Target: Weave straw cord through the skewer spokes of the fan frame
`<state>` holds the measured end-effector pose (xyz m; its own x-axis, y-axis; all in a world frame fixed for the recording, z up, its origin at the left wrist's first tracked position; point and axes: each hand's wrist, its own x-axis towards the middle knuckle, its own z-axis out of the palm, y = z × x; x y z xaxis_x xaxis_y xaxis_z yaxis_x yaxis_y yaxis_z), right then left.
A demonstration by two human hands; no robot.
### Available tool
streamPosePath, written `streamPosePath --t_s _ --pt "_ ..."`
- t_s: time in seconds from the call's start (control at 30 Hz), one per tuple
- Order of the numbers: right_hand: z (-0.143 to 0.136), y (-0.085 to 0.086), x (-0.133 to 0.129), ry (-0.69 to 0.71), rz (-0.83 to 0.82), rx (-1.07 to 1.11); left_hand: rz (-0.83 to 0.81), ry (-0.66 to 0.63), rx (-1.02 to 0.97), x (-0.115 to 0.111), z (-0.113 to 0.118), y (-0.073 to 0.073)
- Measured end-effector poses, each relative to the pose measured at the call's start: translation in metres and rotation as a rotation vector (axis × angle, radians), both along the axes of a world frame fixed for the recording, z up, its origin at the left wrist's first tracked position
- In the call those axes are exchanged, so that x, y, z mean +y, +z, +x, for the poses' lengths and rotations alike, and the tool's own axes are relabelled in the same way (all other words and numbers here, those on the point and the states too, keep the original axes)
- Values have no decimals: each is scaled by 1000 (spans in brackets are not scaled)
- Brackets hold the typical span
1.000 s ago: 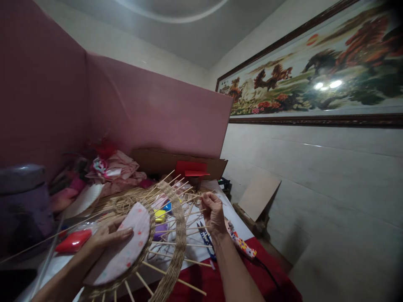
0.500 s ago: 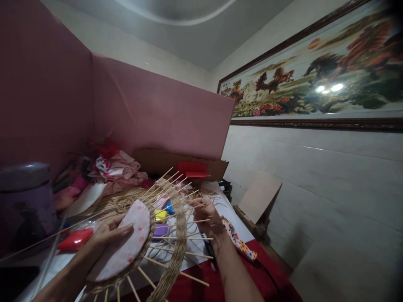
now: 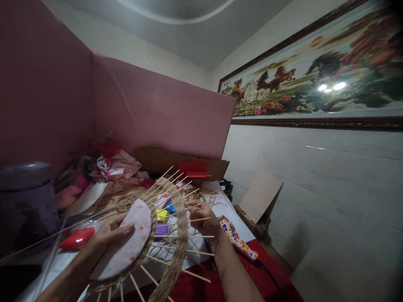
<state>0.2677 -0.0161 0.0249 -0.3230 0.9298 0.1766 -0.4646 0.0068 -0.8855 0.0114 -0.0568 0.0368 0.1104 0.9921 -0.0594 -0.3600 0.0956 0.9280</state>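
My left hand [image 3: 113, 230] grips a half-round woven piece at its cloth-covered centre, thumb on top and the other fingers hidden behind. The centre is pale fabric with small red and blue prints [image 3: 138, 237], edged with twisted cord. Thin wooden sticks [image 3: 197, 274] fan outward from it. A braided band of brown cord [image 3: 181, 235] crosses the sticks partway out, leaving a gap inside. My right hand [image 3: 203, 216] is closed in a pinch at the outer edge of this band, among the stick ends. What lies between its fingertips is too small to tell.
Behind the woven piece are yellow [image 3: 161, 216] and purple packets [image 3: 162, 230], with loose cord. A red packet [image 3: 77, 238] lies left, near a lidded purple container [image 3: 27, 201]. A flower-patterned tool [image 3: 239, 241] with a black cable is at right. Bundled sticks lie behind.
My right hand has moved slightly left, closer to the braided band. My left hand keeps its grip, and the woven piece has barely shifted.
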Motion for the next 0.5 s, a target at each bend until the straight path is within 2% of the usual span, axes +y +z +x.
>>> streamPosePath --t_s 0.17,0.4,0.5 --pt "-1 -2 0 -30 20 3 6 -25 -6 1 -2 -3" --pt "-5 4 -3 -110 72 -55 21 -49 -61 2 -3 -4" --pt "-7 6 -4 -146 89 -50 -33 -68 -124 4 -5 -6"
